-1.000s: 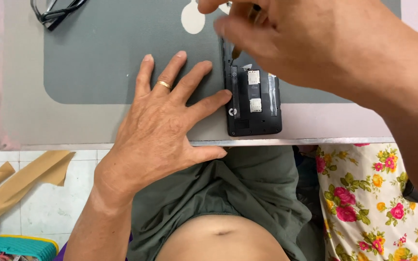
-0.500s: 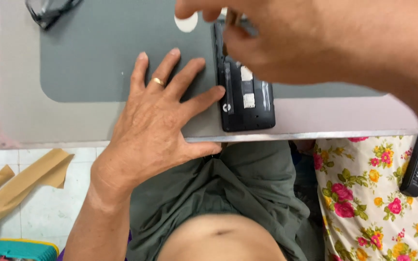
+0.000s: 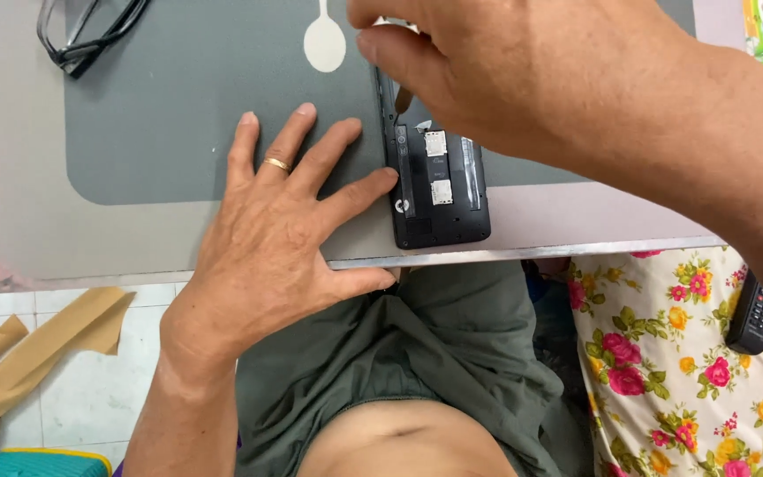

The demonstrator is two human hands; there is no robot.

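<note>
Pale tiled floor lay below a small table with a metal edge; a grey mat with a white spoon-shaped mark covered most of its top.

Phone: black, back cover off, inner slots and metal contacts exposed; lay upright along the right part of the mat, its lower end over the bare table near the front edge.

Left hand: open, palm down, fingers spread flat on the mat and table; gold ring on one finger; forefinger tip touching the phone's left side, thumb along the table's front edge.

Right hand: reached in from the upper right above the phone's top end, fingers curled and pinched together; a thin dark tip showed below the fingers at the phone's upper left corner, but whether the hand gripped a tool could not be told.

Glasses: dark-framed, folded, at the mat's upper left corner, well apart from both hands.

Flowered cloth: white with pink and yellow blooms, lower right, beneath the table edge.

Remote: black, buttoned, lay on the cloth at the right.

Brown paper strips: on the floor, lower left.

Grey-green shorts: worn by the person, under the table's front edge.
</note>
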